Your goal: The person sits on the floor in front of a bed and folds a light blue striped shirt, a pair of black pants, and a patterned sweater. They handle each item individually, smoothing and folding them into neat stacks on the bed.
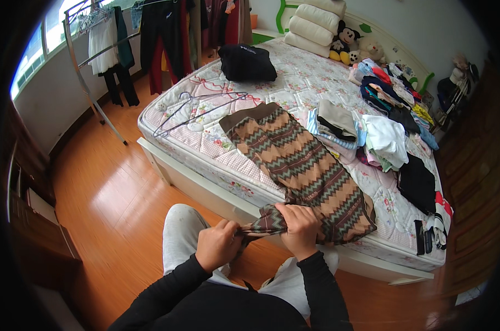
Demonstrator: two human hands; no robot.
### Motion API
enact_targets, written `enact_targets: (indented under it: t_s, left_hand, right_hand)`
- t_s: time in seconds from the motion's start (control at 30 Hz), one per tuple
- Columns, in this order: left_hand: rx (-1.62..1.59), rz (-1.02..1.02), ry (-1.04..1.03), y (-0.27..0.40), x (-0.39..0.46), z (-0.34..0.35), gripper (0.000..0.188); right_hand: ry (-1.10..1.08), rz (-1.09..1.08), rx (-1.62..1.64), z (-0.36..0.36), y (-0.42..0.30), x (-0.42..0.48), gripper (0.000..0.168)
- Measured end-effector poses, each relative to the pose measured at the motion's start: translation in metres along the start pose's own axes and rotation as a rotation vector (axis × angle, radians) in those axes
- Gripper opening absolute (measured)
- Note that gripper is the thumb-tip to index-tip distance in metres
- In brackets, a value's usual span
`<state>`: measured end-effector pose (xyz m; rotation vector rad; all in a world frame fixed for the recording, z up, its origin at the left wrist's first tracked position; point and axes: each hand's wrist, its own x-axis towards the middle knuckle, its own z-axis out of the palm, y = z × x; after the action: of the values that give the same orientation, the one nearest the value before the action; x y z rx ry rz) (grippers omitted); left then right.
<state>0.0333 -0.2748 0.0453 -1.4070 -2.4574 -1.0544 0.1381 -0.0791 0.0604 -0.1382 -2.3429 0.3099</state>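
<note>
A brown, tan and green zigzag-patterned garment (303,159) lies across the near edge of the bed. Its plain brown band (250,117) points away from me. A narrow, bunched part of it, perhaps a sleeve or a leg, hangs over the bed's edge towards me. My left hand (219,245) is closed around the end of that part, above my lap. Farther along the same part, at the mattress edge, my right hand (298,226) grips the fabric. The cloth between my two hands is drawn into folds.
Left of the garment, a dark wire hanger (200,118) lies on the floral mattress (312,78). Beyond it sits a folded black garment (248,64). Piles of folded clothes (337,124) stand to the right. A metal clothes rack (82,78) is at the far left.
</note>
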Motion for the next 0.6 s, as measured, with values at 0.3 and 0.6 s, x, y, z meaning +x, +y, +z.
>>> enact_targets:
  t_s: [0.3, 0.6]
  left_hand:
    - [-1.037, -0.158, -1.008, 0.021, -0.047, 0.115, 0.023]
    - [-1.864, -0.741, -0.73, 0.041, -0.015, 0.22, 0.024]
  right_hand:
    - [-0.196, -0.056, -0.098, -0.003, -0.012, 0.021, 0.038]
    - [-0.168, 0.015, -0.143, -0.021, -0.014, 0.022, 0.044]
